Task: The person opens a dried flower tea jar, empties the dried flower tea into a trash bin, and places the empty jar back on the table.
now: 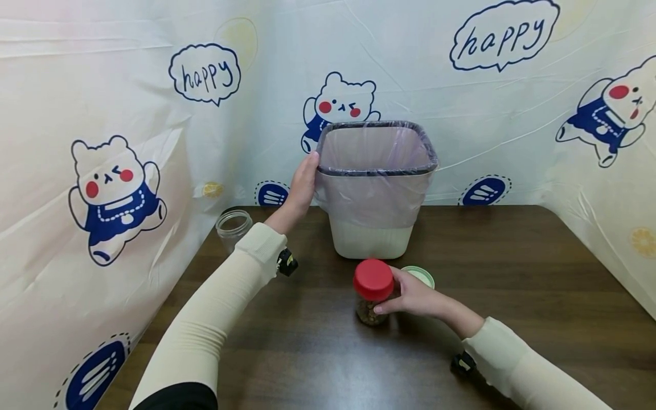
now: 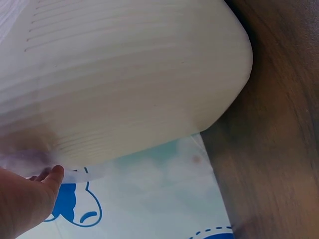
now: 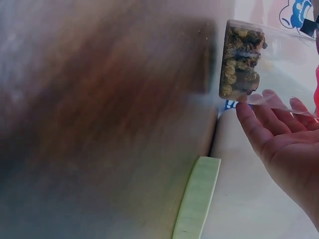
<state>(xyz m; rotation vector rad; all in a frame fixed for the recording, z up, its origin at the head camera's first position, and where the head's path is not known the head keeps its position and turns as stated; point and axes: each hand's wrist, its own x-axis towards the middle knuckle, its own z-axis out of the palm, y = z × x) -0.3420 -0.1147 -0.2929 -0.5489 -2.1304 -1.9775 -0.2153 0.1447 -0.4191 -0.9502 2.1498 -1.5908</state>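
A pale waste bin (image 1: 371,242), lined with a translucent purplish bag (image 1: 369,199) under a dark rim, stands upright at the table's back. My left hand (image 1: 303,182) grips its left side near the rim; some of its fingers are hidden. In the left wrist view, that hand (image 2: 35,194) is against the bin's wall (image 2: 139,84). My right hand (image 1: 417,293) holds a clear jar (image 1: 370,312) with a red lid (image 1: 373,279) near the middle of the table. Dried brownish-yellow pieces (image 3: 241,62) fill the jar's lower part; fingers wrap its side.
A clear jar without a lid (image 1: 233,225) stands at the back left, beyond my left forearm. The pale green round lid (image 1: 420,275) lies just behind my right hand. A printed curtain (image 1: 246,136) hangs behind the brown wooden table (image 1: 307,353).
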